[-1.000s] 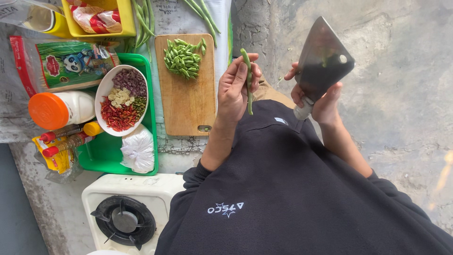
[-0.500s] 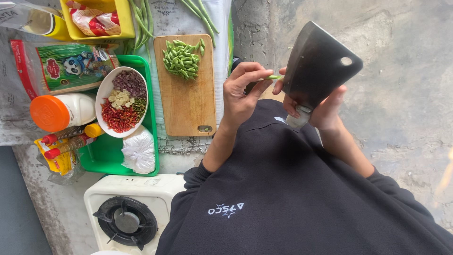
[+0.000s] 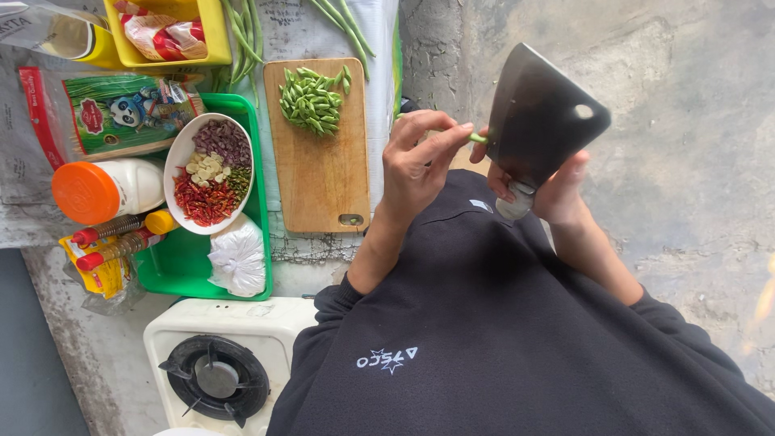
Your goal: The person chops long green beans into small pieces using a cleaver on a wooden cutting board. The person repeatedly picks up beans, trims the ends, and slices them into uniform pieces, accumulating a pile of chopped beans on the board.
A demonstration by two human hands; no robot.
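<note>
Bean brought up against cleaver.
Left hand (image 3: 416, 165) had swung the bean (image 3: 479, 138), pinched, onto the cleaver (image 3: 542, 117) gripped by right hand (image 3: 549, 190); trimming, cut pieces (image 3: 312, 98) on board (image 3: 319, 173).

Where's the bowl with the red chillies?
In the head view, the bowl sits on the green tray, left of the cutting board.

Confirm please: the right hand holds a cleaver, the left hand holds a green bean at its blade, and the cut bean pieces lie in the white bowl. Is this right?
Not quite. The head view shows the cut bean pieces lying on the wooden cutting board, not in the white bowl. The right hand holds the cleaver; the left hand holds the green bean.
</note>
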